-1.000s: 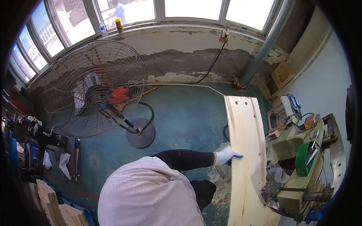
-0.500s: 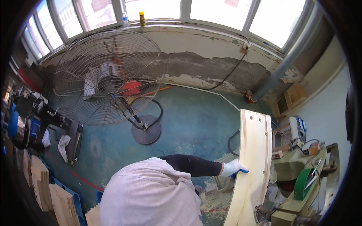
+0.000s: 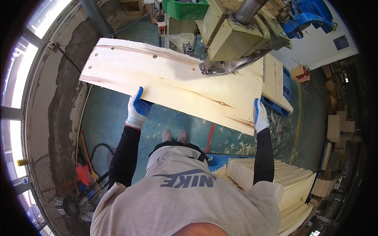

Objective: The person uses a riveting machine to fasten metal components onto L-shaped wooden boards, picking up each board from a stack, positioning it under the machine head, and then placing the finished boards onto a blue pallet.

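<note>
Crosswise, board (image 3: 177, 80) between both hands

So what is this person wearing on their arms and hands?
Both arms are covered by snug black sleeves that emerge from a loose grey top. The left hand and the right hand each wear a white knit work glove with a blue coating on the palm and fingers.

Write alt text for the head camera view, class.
A person's gloved left hand and right hand hold a pale wooden board by its near edge, under a yellow-green machine head. Stacked boards sit at lower right, a fan lower left.
</note>
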The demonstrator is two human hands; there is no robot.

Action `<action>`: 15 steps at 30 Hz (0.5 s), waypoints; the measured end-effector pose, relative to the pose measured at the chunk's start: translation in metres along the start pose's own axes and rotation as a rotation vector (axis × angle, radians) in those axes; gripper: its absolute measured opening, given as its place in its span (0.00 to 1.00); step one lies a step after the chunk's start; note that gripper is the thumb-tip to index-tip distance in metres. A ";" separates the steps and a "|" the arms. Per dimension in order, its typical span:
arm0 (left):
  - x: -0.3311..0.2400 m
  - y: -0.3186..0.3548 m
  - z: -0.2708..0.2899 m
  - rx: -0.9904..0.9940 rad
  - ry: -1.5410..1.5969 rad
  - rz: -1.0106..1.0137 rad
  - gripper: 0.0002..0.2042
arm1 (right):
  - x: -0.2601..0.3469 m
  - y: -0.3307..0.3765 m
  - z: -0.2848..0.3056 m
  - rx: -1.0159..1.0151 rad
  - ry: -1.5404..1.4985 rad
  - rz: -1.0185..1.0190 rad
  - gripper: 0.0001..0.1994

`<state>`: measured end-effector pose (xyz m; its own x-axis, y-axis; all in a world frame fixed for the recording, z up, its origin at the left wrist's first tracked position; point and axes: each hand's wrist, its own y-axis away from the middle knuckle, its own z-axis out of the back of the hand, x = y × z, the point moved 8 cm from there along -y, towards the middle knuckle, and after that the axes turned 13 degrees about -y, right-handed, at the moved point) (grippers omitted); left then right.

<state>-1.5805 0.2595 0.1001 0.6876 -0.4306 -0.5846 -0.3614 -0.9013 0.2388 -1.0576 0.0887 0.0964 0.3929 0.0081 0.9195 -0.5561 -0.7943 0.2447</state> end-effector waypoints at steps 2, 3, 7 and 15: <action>0.020 0.020 -0.021 0.036 -0.054 -0.076 0.23 | -0.016 -0.004 0.010 -0.003 -0.019 0.029 0.21; 0.043 0.022 -0.022 0.068 -0.052 -0.018 0.21 | -0.021 0.001 0.016 -0.052 0.016 0.026 0.20; 0.079 0.027 -0.042 0.029 -0.133 0.005 0.16 | -0.033 0.052 -0.004 -0.127 0.051 0.181 0.16; 0.039 0.093 -0.028 -0.224 -0.208 -0.171 0.23 | -0.090 0.170 -0.082 -0.291 -0.076 0.030 0.19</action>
<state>-1.5699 0.1569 0.1208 0.5745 -0.2743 -0.7712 -0.0889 -0.9575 0.2744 -1.2475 0.0031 0.0801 0.4212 -0.0668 0.9045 -0.7505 -0.5856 0.3062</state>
